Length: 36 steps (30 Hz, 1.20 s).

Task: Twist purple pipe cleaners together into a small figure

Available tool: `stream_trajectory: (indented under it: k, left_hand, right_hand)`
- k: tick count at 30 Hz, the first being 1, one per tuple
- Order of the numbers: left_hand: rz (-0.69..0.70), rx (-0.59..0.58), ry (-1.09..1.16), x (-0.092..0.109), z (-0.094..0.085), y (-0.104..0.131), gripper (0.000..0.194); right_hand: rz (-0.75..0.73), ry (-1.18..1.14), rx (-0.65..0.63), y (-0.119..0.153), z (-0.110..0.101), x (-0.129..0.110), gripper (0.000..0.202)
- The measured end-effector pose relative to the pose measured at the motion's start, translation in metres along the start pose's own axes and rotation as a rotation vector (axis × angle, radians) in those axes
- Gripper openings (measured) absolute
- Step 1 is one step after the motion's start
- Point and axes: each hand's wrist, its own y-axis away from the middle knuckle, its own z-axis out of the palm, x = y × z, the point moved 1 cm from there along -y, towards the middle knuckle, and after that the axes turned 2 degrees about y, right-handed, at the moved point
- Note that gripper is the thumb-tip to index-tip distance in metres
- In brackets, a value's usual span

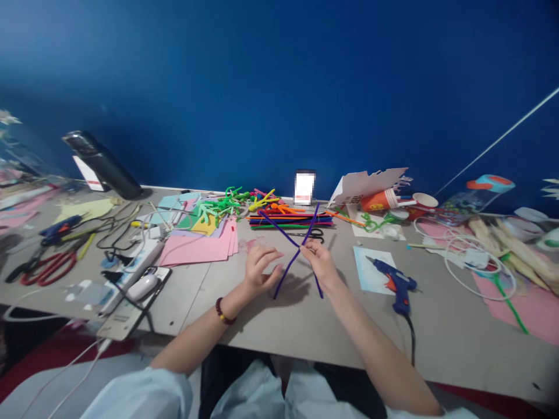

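Two purple pipe cleaners (283, 273) cross in an X above the table. My right hand (321, 262) pinches them at the crossing, with the four arms spreading out from its fingertips. Just to the left, my left hand (261, 270) is held with thumb and fingers apart and nothing between them, close to the lower left arm of the X. Behind the X lies a bundle of straight coloured pipe cleaners (323, 220), and black-handled scissors (315, 234) rest in front of that bundle, partly hidden by the X.
A blue glue gun (395, 281) lies right of my hands on a light blue card (363, 273). Pink paper (196, 247), a power strip (140, 267) and a phone with a mouse (143, 286) are on the left. A lit phone (304, 187) leans against the blue wall.
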Motion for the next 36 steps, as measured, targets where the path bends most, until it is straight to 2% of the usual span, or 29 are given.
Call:
stream_trajectory:
  k: [2, 5, 9, 17, 23, 28, 36]
  left_hand:
    - [0.123, 0.010, -0.121, 0.002, 0.000, 0.000, 0.027]
    - [0.193, -0.011, -0.200, 0.004, 0.006, -0.003, 0.027]
    - [0.154, -0.036, -0.244, 0.001, 0.011, -0.007, 0.017]
    - [0.169, -0.021, -0.290, -0.006, 0.006, -0.009, 0.016]
    - [0.158, -0.014, -0.183, -0.005, 0.011, -0.007, 0.010]
    - [0.083, -0.011, -0.055, -0.001, 0.017, -0.005, 0.008]
    - [0.055, -0.027, -0.017, -0.005, 0.018, -0.002, 0.009]
  right_hand:
    - [-0.041, 0.108, -0.014, 0.002, 0.002, 0.004, 0.020]
    - [-0.049, 0.187, -0.064, 0.005, 0.006, 0.012, 0.017]
    - [-0.051, 0.212, -0.105, 0.007, 0.010, 0.018, 0.016]
    - [0.044, 0.075, -0.148, 0.011, 0.014, 0.010, 0.019]
    - [0.085, -0.042, -0.167, 0.014, 0.019, 0.006, 0.022]
    - [0.173, -0.205, -0.191, 0.015, 0.021, 0.008, 0.024]
    - [0.204, -0.167, -0.163, 0.015, 0.020, 0.008, 0.031]
